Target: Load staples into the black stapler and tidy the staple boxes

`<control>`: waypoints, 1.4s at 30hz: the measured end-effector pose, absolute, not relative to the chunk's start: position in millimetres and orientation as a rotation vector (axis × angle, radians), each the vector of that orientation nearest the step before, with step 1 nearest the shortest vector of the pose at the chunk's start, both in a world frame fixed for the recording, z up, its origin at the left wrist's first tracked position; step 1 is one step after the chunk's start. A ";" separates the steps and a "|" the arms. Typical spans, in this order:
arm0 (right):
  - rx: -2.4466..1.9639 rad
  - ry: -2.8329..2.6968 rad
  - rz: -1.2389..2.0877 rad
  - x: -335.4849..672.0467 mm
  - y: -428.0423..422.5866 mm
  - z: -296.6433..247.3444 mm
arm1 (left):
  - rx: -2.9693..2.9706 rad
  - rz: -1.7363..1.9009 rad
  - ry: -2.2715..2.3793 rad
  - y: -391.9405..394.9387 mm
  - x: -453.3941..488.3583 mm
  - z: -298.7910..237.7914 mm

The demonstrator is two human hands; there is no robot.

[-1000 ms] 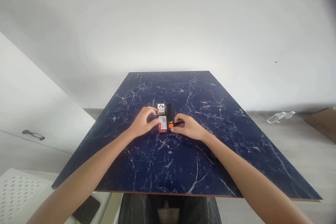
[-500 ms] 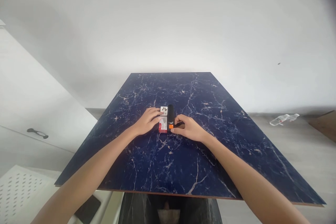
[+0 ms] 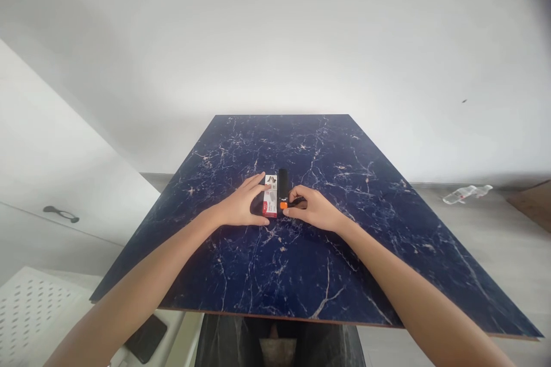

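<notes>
A small white and red box (image 3: 270, 203) lies on the dark blue marbled table (image 3: 275, 275), its printing too small to read. Alongside it on the right is a slim black object with an orange end (image 3: 283, 186); its kind is unclear. My left hand (image 3: 243, 200) is spread around the box's left side, thumb by the near end and a fingertip touching the top. Curled fingers of my right hand (image 3: 314, 209) grip the black object's right side, with the thumb by the orange end. The curled fingers partly hide themselves.
A white wall (image 3: 275, 40) rises behind the table's far edge. At left stands a white cabinet with a dark handle (image 3: 61, 214). Clear plastic bottles (image 3: 467, 194) lie on the floor to the right, near a brown box (image 3: 534, 206). A dark phone-like slab (image 3: 146, 338) lies below at left.
My left hand has spread wider, its thumb moving to the near end of the box. The box and black object sit slightly farther apart. My right hand keeps nearly the same pose.
</notes>
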State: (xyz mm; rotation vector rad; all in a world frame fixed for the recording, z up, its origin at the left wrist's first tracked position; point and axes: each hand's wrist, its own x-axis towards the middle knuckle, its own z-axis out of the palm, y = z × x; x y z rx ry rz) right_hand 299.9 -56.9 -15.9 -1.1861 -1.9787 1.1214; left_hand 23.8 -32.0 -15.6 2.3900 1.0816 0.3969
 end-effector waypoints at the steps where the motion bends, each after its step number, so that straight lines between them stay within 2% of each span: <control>1: -1.190 -1.978 1.120 299.5 -57.1 -15.8 | 2.394 0.416 1.084 -32.0 24.8 -16.0; 8: -1.184 -1.978 1.091 298.7 -56.1 -17.9 | 2.429 0.486 1.108 -29.0 28.6 -21.0; 15: -1.291 -1.905 0.864 285.2 -64.9 -17.1 | 2.463 0.491 1.106 -20.3 31.2 -25.8; 18: -1.403 -1.860 0.642 282.3 -65.0 -16.9 | 2.526 0.502 1.128 -11.1 44.1 -28.2; 22: -1.624 -1.828 0.363 305.3 -46.7 -15.5 | 2.631 0.521 1.177 9.6 98.1 -32.6; 26: -1.921 -1.657 0.183 362.8 -20.4 -13.7 | 2.690 0.592 1.220 33.3 194.8 -38.2; 32: -2.136 -1.190 0.089 452.4 -5.1 -20.2 | 2.704 0.598 1.078 60.6 327.1 -41.3; 37: -2.139 -1.026 0.071 478.6 -1.7 -30.1 | 2.762 0.560 0.918 75.1 359.8 -43.3; 42: -2.015 -0.972 -0.006 479.7 4.7 -35.8 | 2.751 0.557 0.967 75.0 355.1 -47.6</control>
